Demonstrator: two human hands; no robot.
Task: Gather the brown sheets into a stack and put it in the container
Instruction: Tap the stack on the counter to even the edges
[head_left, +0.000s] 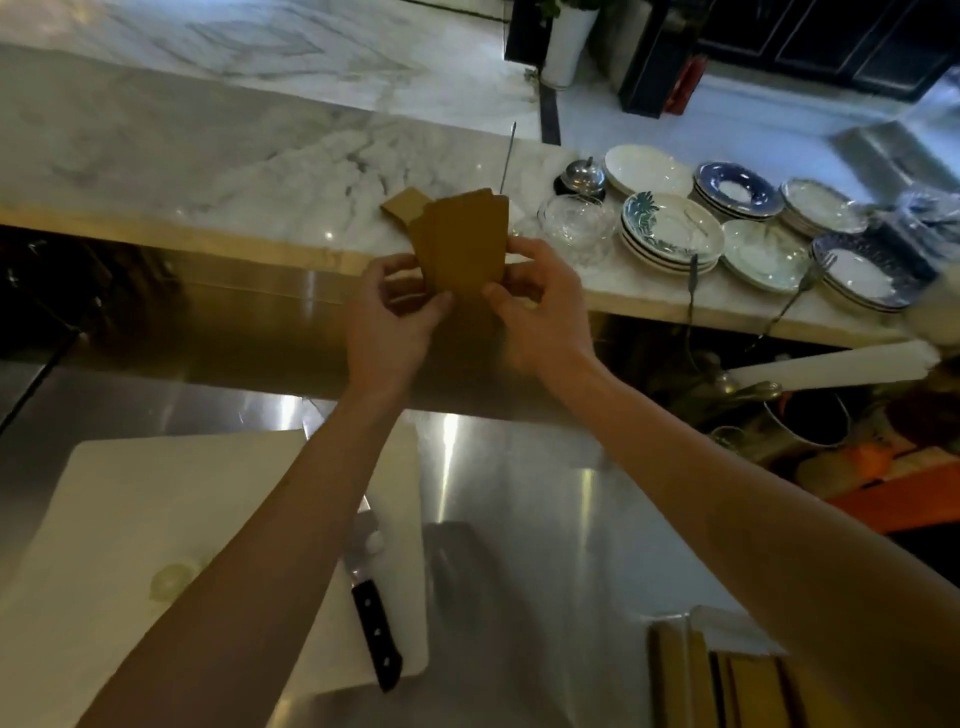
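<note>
Both hands hold a small fanned stack of brown sheets (462, 244) upright above the front edge of the marble counter. My left hand (395, 306) pinches the stack's lower left side and my right hand (540, 301) grips its lower right. One more brown sheet (402, 205) lies flat on the marble just behind the stack, partly hidden by it. A clear container (727, 675) with brown sheets standing in it sits at the bottom right, partly covered by my right forearm.
Stacks of plates (670, 228) and a glass bowl (574, 223) crowd the marble counter (208, 171) to the right. On the steel worktop (545, 519) below lie a white cutting board (156, 519) and a black-handled knife (371, 613).
</note>
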